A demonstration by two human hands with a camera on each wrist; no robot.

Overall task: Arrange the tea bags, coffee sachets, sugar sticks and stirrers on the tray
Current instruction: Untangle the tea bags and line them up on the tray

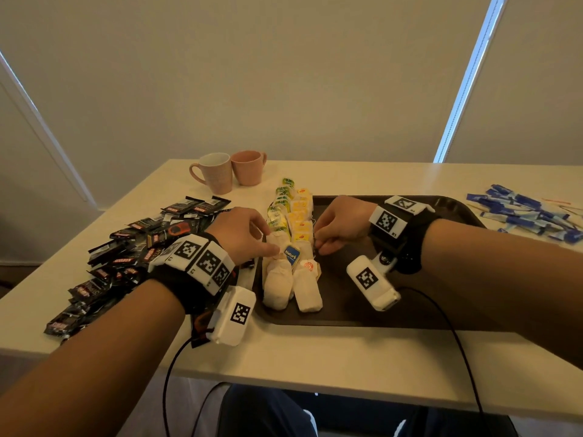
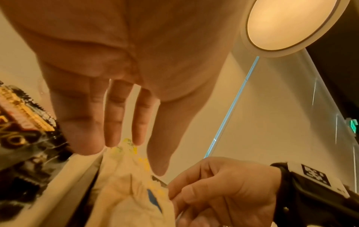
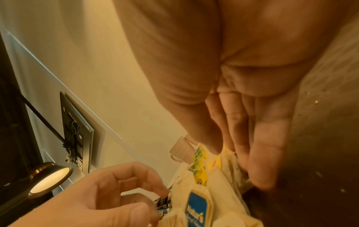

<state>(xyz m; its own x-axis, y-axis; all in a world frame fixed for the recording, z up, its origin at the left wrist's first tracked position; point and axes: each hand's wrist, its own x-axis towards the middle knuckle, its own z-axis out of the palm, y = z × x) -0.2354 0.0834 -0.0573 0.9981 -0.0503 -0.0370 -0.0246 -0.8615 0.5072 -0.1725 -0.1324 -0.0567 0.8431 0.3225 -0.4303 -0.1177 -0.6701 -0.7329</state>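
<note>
Tea bags [image 1: 277,279] lie in two rows along the left part of the dark brown tray [image 1: 362,310], with yellow and green tags further back and a blue tag [image 1: 291,253] nearer me. My left hand [image 1: 271,241] touches the rows from the left with thumb and fingertips. My right hand [image 1: 318,244] rests its fingertips against their right side. In the left wrist view my left fingers [image 2: 116,122] reach down to the tea bags [image 2: 120,192]. In the right wrist view my right fingers [image 3: 262,153] lie almost straight along the bags beside the blue tag [image 3: 198,207]. Neither hand lifts a bag.
A heap of black coffee sachets [image 1: 132,253] covers the table left of the tray. Blue sugar sticks [image 1: 523,212] and thin orange stirrers [image 1: 558,201] lie at the far right. Two pink mugs [image 1: 217,176] stand at the back. Cables hang over the table's front edge.
</note>
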